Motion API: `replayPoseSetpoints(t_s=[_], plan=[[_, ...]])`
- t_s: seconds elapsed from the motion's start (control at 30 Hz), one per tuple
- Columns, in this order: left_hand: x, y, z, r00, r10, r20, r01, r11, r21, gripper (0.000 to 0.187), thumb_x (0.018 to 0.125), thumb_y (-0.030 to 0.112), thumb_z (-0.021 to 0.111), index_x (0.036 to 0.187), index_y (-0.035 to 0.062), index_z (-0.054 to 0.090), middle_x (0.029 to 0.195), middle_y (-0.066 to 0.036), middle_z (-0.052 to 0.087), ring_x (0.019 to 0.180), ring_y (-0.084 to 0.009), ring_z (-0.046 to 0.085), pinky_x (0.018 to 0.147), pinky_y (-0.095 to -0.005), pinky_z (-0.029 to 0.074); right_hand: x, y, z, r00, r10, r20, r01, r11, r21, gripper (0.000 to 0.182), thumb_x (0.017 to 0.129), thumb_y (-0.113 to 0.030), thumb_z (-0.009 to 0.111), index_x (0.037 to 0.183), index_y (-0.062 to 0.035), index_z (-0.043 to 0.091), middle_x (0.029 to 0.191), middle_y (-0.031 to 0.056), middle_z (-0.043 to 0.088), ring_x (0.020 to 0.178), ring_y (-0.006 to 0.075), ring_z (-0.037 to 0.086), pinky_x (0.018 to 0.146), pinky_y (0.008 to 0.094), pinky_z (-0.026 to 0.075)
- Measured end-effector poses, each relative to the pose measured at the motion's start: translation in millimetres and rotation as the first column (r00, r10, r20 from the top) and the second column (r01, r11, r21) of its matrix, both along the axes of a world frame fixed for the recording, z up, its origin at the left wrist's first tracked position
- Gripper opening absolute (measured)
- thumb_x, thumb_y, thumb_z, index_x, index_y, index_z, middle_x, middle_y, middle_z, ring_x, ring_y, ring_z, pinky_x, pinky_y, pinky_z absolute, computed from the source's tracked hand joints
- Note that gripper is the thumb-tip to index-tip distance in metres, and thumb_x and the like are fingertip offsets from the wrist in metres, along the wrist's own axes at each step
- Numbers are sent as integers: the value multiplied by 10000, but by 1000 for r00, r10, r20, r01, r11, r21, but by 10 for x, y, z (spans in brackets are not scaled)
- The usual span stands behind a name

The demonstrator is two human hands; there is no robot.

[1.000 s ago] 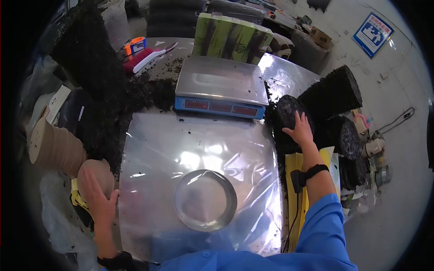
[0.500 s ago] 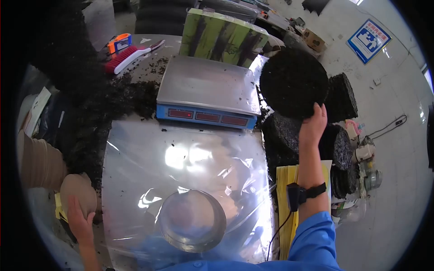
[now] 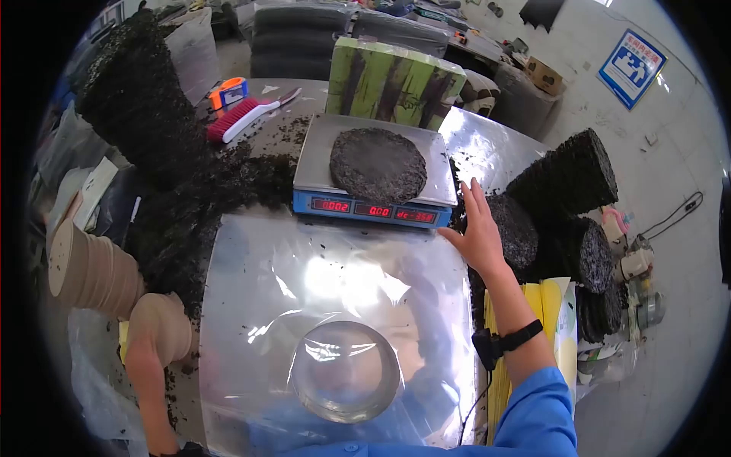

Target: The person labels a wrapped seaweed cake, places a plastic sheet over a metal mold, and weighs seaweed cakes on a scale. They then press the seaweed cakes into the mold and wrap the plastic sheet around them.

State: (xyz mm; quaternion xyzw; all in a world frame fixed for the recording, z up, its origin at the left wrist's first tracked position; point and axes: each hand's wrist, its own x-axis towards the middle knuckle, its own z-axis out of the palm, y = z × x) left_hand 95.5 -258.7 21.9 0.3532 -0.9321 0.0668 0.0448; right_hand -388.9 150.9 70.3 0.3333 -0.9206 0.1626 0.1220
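A round, dark cake of what looks like dried seaweed (image 3: pixel 378 164) lies flat on the scale (image 3: pixel 312 162), whose red displays are lit. My right hand (image 3: pixel 481 232) is just off the scale's front right corner, fingers spread and holding nothing. Down at the left, my left hand (image 3: pixel 143 343) is at a short stack of round brown discs (image 3: pixel 173 329); its fingers are hard to make out against them. A metal ring (image 3: pixel 390 385) stands on the shiny plastic sheet (image 3: pixel 251 266) in front of me.
Stacked dark round cakes (image 3: pixel 567 171) stand right of the scale, above yellow sheets (image 3: pixel 533 305). Loose dark shreds (image 3: pixel 183 221) and a tall dark stack (image 3: pixel 133 91) lie left. A red-bristled brush (image 3: pixel 240 120), orange tape dispenser (image 3: pixel 228 93) and green striped box (image 3: pixel 396 80) are behind.
The dark cake has gone from my right hand onto the scale, and that hand has let go and moved down and left. The scale displays have lit up with figures.
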Motion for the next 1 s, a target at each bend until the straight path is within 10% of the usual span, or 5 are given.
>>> replayPoseSetpoints(t_s=[0.13, 0.43, 0.53, 0.83, 1.0], plan=[[-547, 531, 516, 616, -74, -784, 414, 877, 243, 247, 923, 67, 572, 1133, -30, 660, 1096, -222, 676, 989, -345, 662, 874, -372, 523, -66, -625, 17, 973, 174, -150, -173, 985, 20, 1036, 695, -383, 836, 1496, -40, 275, 1559, 220, 247, 1460, 351, 212, 1188, 409, 220], [-1283, 2034, -116, 285, -942, -178, 951, 254, 175, 462, 882, 295, 615, 1287, 71, 596, 1357, -117, 566, 1262, -283, 539, 1068, -443, 417, -121, -824, 190, 892, 140, 429, 83, 883, -461, 390, 929, -139, 603, 1298, -28, 545, 1257, 161, 621, 1181, 312, 579, 1010, 335, 450], [-1271, 1856, 97, 551, -673, -493, 787, 222, 576, 743, 846, 488, 664, 1402, 38, 463, 1441, -152, 472, 1349, -326, 436, 1138, -448, 319, 220, -546, 334, 523, 714, 464, 487, 196, -851, 364, 952, -143, 572, 1305, -71, 517, 1238, 59, 630, 1132, 226, 610, 979, 382, 485], [-1554, 1587, 814, 594, 681, -428, 800, -446, 402, 526, 935, 208, 648, 1379, 9, 450, 1356, -125, 541, 1243, -250, 529, 1064, -439, 412, 1586, -437, 259, 77, 763, 642, 514, 521, -681, 415, 937, -155, 614, 1328, -63, 509, 1284, 66, 604, 1155, 208, 601, 990, 390, 486], [-1269, 1797, 1011, 538, 778, -323, 826, -411, 386, 427, 947, 111, 610, 1341, 23, 473, 1290, -100, 579, 1168, -235, 574, 1005, -426, 467, 1836, -437, 590, 967, 254, 18, -198, 794, -575, 546, 807, -84, 738, 1310, -60, 527, 1211, 104, 624, 1079, 258, 608, 944, 359, 474]])
